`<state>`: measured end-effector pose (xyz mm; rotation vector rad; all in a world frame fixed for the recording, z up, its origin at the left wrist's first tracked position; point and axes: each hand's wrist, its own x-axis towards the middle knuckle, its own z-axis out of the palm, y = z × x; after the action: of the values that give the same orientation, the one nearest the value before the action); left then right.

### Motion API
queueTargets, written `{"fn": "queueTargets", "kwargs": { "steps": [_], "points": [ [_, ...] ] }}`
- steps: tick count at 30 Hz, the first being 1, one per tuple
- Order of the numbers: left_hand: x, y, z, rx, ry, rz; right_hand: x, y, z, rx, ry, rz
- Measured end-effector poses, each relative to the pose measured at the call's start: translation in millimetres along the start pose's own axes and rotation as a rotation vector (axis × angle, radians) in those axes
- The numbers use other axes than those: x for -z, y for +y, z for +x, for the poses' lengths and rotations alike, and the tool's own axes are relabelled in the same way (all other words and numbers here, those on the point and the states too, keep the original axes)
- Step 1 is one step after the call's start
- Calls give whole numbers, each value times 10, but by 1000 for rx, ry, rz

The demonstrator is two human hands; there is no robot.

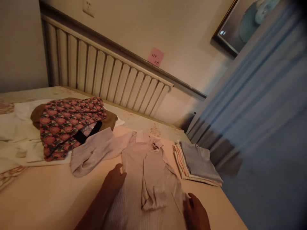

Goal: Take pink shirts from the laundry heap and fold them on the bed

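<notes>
A pale pinkish-grey button-up shirt (130, 195) lies spread on the peach-coloured bed sheet, collar away from me. One sleeve (154, 179) is folded in over its body, while the other sleeve (96, 151) stretches out to the left. My left hand (115, 179) is beside the shirt's left edge, thumb and finger apart. At the lower right, my right hand (197, 212) is by the opposite edge, its fingers loosely curved and apart with nothing visible in them. The shirt's lower part runs out of view.
A floral cloth with black trim (64, 121) lies on brown and white garments at the left. Folded clothes (199, 163) are stacked at the right, near a blue curtain (268, 143). Behind the bed are a radiator (107, 75) and a wall with a pink note (155, 57).
</notes>
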<state>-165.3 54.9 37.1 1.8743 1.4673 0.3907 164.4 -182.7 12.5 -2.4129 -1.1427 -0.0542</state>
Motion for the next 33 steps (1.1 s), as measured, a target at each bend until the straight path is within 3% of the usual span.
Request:
{"fn": "queueTargets", "kwargs": {
  "steps": [8,17,21,28,33],
  "points": [
    [6,-2,-97,43,-116,-77,-8,253,-48,-169,-227,-19],
    [-62,-136,-393,-144,-251,-88,-51,305,-89,-194,-215,53],
    [-74,-214,-398,-205,-260,-28,-14,287,-95,-186,-253,89],
    [33,-423,-348,-253,-324,-128,65,336,-89,-190,-245,116],
    [80,-540,-417,-273,-348,-159,72,334,-204,-94,-256,51]
  ]
}}
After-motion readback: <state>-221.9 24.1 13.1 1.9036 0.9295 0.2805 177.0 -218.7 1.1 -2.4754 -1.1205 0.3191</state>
